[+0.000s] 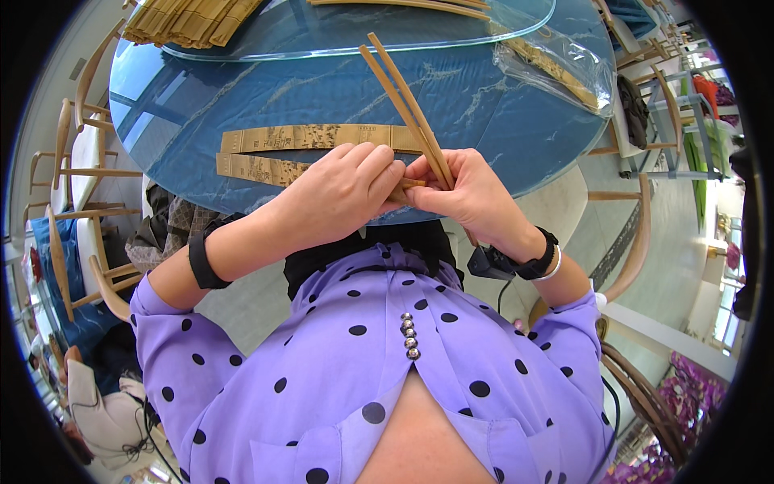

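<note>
A pair of light wooden chopsticks slants up and to the left out of my right hand, whose thumb and fingers are closed round them. Beside it, my left hand is curled over a brown printed paper chopstick sleeve. The sleeve's left part lies out on the table, and a brown end shows between both hands near my right thumb. Behind my fingers a second paper sleeve lies flat, its right end reaching the chopsticks. My left palm hides the middle of the nearer sleeve.
The round blue marbled table carries a glass turntable. A pile of brown sleeves sits at the far left, and more chopsticks lie at the far edge. A clear plastic bag rests at the right. Wooden chairs stand around.
</note>
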The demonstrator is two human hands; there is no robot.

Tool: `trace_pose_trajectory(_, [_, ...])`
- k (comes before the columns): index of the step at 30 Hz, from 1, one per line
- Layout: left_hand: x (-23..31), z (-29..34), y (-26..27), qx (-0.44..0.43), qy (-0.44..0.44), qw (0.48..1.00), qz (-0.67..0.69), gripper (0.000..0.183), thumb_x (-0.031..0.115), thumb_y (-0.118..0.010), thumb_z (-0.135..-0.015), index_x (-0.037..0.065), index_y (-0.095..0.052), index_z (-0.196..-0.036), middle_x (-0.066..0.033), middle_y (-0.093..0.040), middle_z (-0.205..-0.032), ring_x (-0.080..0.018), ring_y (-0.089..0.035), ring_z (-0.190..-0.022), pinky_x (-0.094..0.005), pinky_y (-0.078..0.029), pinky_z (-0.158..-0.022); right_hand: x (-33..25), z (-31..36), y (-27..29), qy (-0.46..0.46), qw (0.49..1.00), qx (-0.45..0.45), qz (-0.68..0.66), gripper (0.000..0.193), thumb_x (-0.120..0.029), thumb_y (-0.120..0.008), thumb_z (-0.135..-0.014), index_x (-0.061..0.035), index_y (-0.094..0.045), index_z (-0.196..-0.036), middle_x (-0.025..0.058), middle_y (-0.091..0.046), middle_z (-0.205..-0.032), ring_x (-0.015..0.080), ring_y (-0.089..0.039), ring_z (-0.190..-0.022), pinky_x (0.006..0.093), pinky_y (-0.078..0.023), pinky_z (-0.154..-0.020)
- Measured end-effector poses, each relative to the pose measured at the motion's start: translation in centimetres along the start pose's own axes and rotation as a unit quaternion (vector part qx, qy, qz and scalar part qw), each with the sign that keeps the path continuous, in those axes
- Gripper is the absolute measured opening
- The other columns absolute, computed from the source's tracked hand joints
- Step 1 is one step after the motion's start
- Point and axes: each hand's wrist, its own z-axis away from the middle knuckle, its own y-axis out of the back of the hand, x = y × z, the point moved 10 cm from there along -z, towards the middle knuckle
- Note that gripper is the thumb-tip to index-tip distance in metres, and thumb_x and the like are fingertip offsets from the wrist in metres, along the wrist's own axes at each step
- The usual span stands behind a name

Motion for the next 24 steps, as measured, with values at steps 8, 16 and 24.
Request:
trace_pose_trajectory(8, [-0.9,0.1,0.4,0.024,0.011,0.999,0.023,0.038,0.026,-0.074,-0.089,0.0,-0.055,-0.109,-0.0107,-0.054,-0.097,-0.0271,-0.06,-0.092,-0.0385,-0.05,-0.082,-0.2,0.0,1.1,0.037,0.996,0.019,0.073,0.025,-0.019,-0.08,-0.092,0.0025,-0.07,-0.098,-0.0009,-0.067,-0.08,0.0027,-0.054,-0.068,0.0232,-0.043,-0.059])
trace_pose_trajectory(16, [-3.2,1.1,2.1,0.031,0.061,0.997,0.024,0.041,0.026,-0.075,-0.09,-0.001,-0.053,-0.112,-0.0138,-0.055,-0.102,-0.0313,-0.061,-0.094,-0.0405,-0.053,-0.085,-8.8,6.6,3.7,0.306,0.756,0.186,0.549,0.026,-0.025,-0.081,-0.086,-0.0017,-0.073,-0.094,0.005,-0.058,-0.07,0.0187,-0.054,-0.059,0.03,-0.04,-0.051])
trace_pose_trajectory(24, [-3.4,1.0,2.4,0.032,0.07,0.996,0.037,0.04,0.025,-0.074,-0.09,-0.001,-0.052,-0.11,-0.0135,-0.053,-0.1,-0.0303,-0.061,-0.093,-0.04,-0.053,-0.083,-10.4,10.4,1.0,0.427,0.537,0.22,0.693,0.039,-0.026,-0.088,-0.074,-0.0054,-0.076,-0.104,0.0026,-0.06,-0.074,0.017,-0.057,-0.062,0.0292,-0.044,-0.05])
